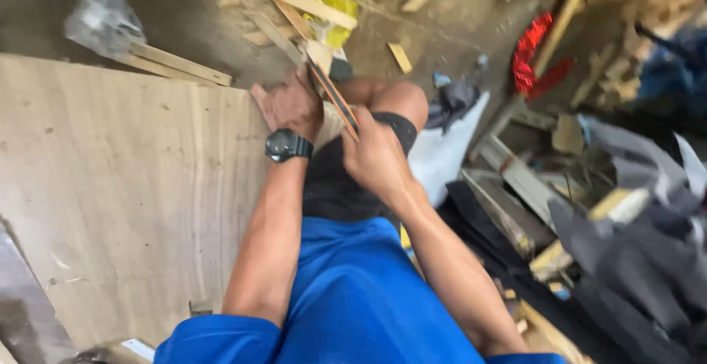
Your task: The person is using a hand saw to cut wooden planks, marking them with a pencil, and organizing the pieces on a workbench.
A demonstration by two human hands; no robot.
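My left hand (pixel 293 106) presses flat on the edge of the big wooden board (pixel 125 187), with lots of bare board beside it. My right hand (pixel 375 158) grips a thin orange-and-black stick (pixel 335 99), slanting between both hands. Past my hands lies a yellow packet (pixel 335 3) among wood scraps (pixel 294 11).

Single head-worn view: looking steeply down from above the person's own chest, sitting close over both forearms, facing forward across a plywood sheet (pixel 125 195) at left and a littered floor (pixel 449 33) beyond; tilting slightly. No second view sharing.
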